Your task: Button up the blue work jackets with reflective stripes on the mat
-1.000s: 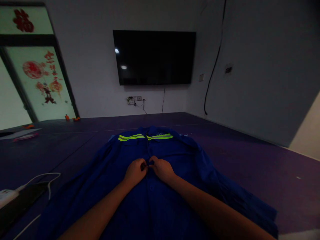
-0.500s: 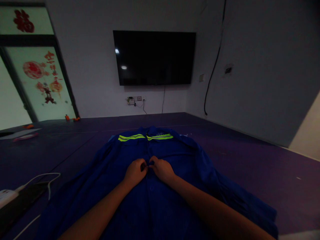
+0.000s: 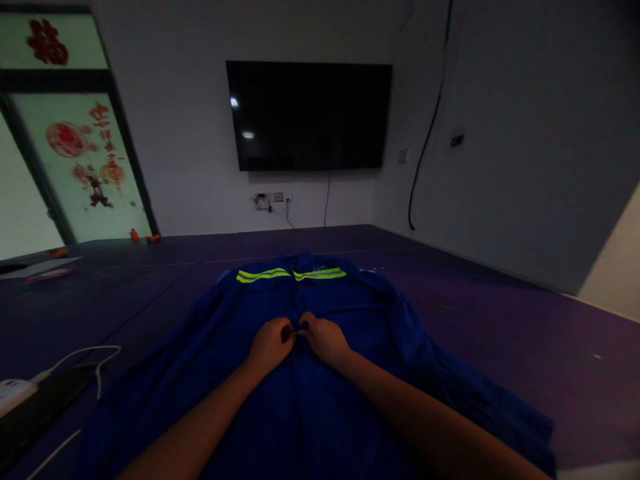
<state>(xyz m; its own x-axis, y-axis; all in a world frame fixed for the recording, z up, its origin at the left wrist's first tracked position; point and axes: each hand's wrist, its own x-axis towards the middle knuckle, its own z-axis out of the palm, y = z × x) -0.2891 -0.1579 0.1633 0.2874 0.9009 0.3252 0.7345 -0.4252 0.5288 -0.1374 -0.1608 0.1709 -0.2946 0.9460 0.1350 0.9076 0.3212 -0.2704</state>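
Note:
A dark blue work jacket (image 3: 350, 303) with yellow-green reflective stripes across the chest lies spread out, its collar pointing away from me. My left hand (image 3: 273, 343) pinches the front edge at the jacket's middle, fingers curled. Close against it, my right hand (image 3: 324, 339) also pinches the front placket, with a bit of blue cloth raised between the fingertips. Whether a button is held there is hidden by the fingers. A button (image 3: 303, 377) shows faintly on the front below my hands. The sleeves reach out to both sides.
The jacket rests on a purple floor (image 3: 480, 313). A white power strip (image 3: 17, 393) with a white cable and a dark flat object lie at the lower left. Orange items (image 3: 153, 238) are near the glass door. A television (image 3: 310, 117) hangs on the far wall.

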